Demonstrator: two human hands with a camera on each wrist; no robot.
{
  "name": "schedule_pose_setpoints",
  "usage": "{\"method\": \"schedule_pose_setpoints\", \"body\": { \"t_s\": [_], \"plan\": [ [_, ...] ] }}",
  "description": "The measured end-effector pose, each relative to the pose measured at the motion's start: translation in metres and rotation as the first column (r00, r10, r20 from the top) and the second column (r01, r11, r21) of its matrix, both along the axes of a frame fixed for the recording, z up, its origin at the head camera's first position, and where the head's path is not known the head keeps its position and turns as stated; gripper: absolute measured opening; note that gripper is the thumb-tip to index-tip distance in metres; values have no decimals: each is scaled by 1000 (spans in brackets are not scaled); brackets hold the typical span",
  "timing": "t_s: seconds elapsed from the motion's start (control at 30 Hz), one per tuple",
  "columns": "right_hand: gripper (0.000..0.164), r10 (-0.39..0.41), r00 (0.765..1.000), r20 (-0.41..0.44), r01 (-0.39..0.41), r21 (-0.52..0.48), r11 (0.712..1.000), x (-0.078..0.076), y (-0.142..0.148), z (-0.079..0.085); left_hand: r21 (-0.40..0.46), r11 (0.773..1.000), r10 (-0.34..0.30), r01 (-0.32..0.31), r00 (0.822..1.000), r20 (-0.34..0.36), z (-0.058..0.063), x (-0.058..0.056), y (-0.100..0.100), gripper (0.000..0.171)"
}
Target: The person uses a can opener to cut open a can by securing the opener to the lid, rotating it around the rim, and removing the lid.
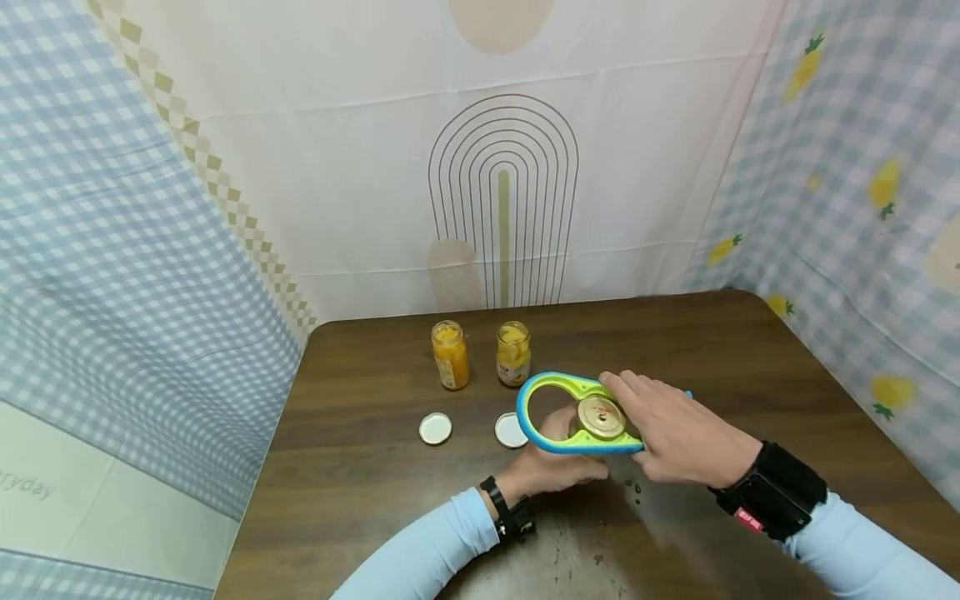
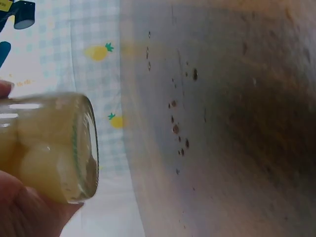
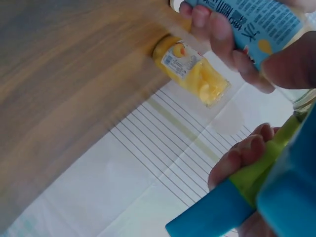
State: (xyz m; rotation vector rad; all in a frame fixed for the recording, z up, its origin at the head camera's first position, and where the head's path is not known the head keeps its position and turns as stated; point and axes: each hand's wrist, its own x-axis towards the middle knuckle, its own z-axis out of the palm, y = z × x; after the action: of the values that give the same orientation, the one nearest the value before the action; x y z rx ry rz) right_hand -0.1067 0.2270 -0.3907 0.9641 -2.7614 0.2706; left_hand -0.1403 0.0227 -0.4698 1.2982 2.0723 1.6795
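My left hand [image 1: 555,467] grips a glass jar [image 2: 47,148] of pale round fruit, with a blue label [image 3: 259,27] facing the right wrist camera. A gold-coloured metal lid [image 1: 602,416] tops this jar. Around the lid sits a blue and green jar opener [image 1: 577,387], its inner green edges beside the lid. My right hand [image 1: 678,429] holds the opener at its right end, fingers over the far side. In the right wrist view, the opener's blue body [image 3: 212,210] partly hides that hand.
Behind the hands stand two lidless jars, one with orange contents [image 1: 450,360] and one with yellow pieces [image 1: 513,358]. Two white lids, a left one [image 1: 435,428] and a right one [image 1: 509,431], lie before them. Drops [image 1: 597,558] dot the brown table [image 1: 337,475]. Cloth [image 1: 360,183] hangs behind.
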Motion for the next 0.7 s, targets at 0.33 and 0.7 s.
{"method": "schedule_pose_setpoints", "body": {
  "t_s": [0.33, 0.7],
  "plan": [
    [78, 133, 991, 0, -133, 37, 990, 4, 7, 10, 119, 955, -285, 270, 949, 133, -13, -4, 4, 81],
    [82, 187, 982, 4, -187, -8, 982, -6, 8, 1, 123, 903, -427, 412, 826, 368, -22, -14, -3, 78]
  ]
}}
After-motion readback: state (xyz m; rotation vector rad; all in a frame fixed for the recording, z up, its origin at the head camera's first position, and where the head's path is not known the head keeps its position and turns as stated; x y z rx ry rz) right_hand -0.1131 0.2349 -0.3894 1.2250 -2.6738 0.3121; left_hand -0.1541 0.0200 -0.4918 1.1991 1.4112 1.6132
